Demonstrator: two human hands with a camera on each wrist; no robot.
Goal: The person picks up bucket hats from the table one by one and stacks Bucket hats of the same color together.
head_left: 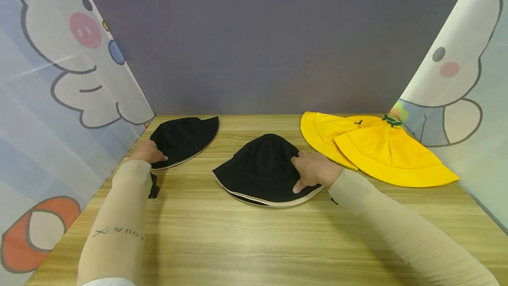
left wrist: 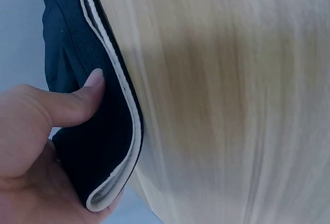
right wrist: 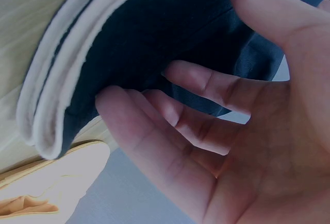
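Note:
Two black bucket hats with pale brim edging lie folded flat on the table. At the back left, my left hand [head_left: 147,152] grips the end of one black hat [head_left: 186,138]. In the left wrist view the thumb [left wrist: 85,100] presses on this hat's dark brim [left wrist: 98,147], while the other fingers go underneath, mostly hidden. My right hand [head_left: 315,169] rests at the right end of the middle black hat [head_left: 263,169], thumb and index finger apart on its cloth. The right wrist view shows loosely bent fingers [right wrist: 154,147] with their tips against the dark fabric [right wrist: 139,44].
Two yellow hats overlap at the back right, the front one [head_left: 390,153] with a green sprout on top, the other [head_left: 329,133] partly under it. A grey panel [head_left: 254,43] stands behind the wooden table [head_left: 238,242]. Cartoon-printed sheets [head_left: 39,114] line both sides.

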